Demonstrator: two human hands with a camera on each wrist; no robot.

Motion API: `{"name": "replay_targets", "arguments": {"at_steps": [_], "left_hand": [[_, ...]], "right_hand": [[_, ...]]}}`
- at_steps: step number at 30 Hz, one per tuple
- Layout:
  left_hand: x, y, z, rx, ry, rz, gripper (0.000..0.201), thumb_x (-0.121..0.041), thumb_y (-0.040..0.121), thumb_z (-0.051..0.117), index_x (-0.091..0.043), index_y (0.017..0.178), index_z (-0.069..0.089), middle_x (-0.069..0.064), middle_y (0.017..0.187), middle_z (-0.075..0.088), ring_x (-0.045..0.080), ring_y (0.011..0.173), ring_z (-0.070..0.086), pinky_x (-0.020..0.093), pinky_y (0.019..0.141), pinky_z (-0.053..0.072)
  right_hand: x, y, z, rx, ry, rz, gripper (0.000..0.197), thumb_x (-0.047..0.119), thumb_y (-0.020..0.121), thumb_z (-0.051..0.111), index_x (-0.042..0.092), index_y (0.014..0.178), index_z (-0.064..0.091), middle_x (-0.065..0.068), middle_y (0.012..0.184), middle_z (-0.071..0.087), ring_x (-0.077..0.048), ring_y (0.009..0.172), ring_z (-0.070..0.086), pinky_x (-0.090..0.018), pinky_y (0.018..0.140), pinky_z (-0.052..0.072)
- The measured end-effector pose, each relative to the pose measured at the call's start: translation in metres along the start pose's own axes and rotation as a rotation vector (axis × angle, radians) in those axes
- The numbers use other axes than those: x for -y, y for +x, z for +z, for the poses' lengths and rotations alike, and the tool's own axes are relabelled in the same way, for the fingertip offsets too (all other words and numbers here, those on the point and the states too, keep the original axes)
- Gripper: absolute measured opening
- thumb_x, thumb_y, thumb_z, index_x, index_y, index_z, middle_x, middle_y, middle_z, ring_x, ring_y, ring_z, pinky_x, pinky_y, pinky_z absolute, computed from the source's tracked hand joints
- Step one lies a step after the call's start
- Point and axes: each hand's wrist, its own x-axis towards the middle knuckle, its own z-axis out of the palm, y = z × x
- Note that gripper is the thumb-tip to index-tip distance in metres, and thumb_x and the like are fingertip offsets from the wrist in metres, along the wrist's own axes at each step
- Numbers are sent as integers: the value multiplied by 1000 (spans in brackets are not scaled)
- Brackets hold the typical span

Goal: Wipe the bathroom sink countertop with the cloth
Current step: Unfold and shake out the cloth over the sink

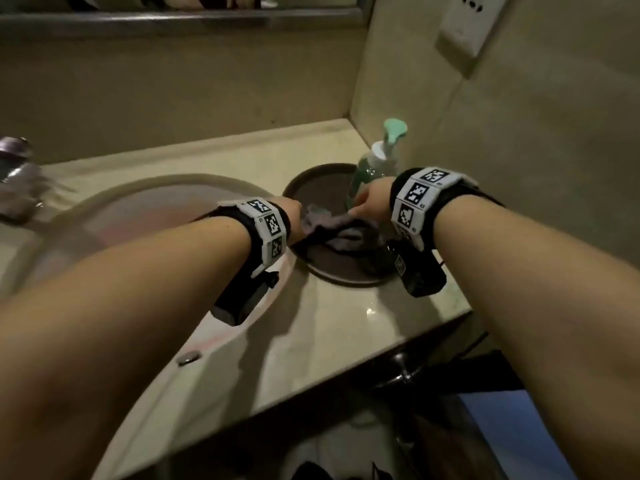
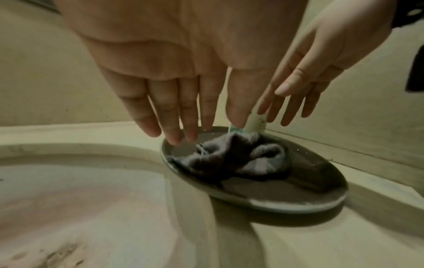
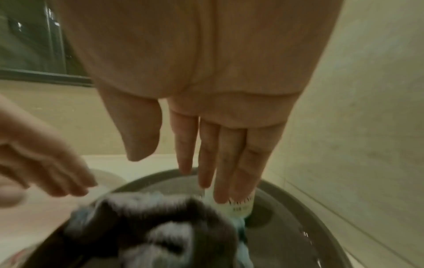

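A crumpled grey cloth (image 1: 332, 233) (image 2: 238, 157) (image 3: 149, 226) lies in a round dark tray (image 1: 311, 188) (image 2: 275, 204) (image 3: 309, 208) on the beige countertop (image 1: 346, 323), right of the sink. My left hand (image 1: 294, 216) (image 2: 195, 130) hovers over the tray's left rim with straight fingers, holding nothing. My right hand (image 1: 370, 202) (image 3: 183, 163) hangs just above the cloth, fingers straight, in front of the green soap bottle (image 1: 374, 164) (image 3: 238, 206). I cannot tell whether it touches the bottle. Neither hand holds the cloth.
The oval sink basin (image 1: 138, 220) fills the left side, with a blurred chrome faucet (image 1: 17, 181) at the far left. The right wall stands close behind the tray and carries a white outlet (image 1: 464, 26). The counter's front edge (image 1: 381, 351) runs below my wrists.
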Motion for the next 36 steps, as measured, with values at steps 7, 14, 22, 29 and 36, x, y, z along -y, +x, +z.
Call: {"name": "replay_targets", "arguments": {"at_steps": [7,14,22,29,36], "left_hand": [[-18,28,17,46,-29,-1,44,-33,89,58,-8,125,53,16,123,61,33,111,60,35,88,49],[-19,40,16,17,-200,-104,31,-14,94,48,-10,124,50,18,125,58,35,111,59,39,92,47],[-6,22,-28,-297,-542,-131,17,-11,96,36,-11,110,45,11,93,53,25,81,51,31,71,39],[24,-27,-79,-504,-707,-228,29,-22,100,40,-8,125,43,10,95,51,21,61,52,25,45,47],[64,-80,-106,-642,-805,-282,15,-29,97,48,-18,107,46,8,100,57,18,54,51,24,44,45]], "right_hand": [[-7,14,30,110,111,-33,55,38,94,51,9,140,44,-13,139,53,-29,127,51,-36,106,41],[-9,25,34,138,68,-113,41,35,99,42,9,128,57,-13,123,63,-28,115,58,-31,92,45],[-9,27,0,198,515,-108,22,30,91,61,20,71,58,2,68,53,-13,65,49,-23,63,41],[10,-3,-51,51,602,-180,33,48,89,56,24,68,48,-2,84,56,-22,86,54,-38,94,46],[35,-41,-95,-96,905,-296,19,26,87,65,25,76,50,0,78,55,-22,73,54,-34,66,45]]}}
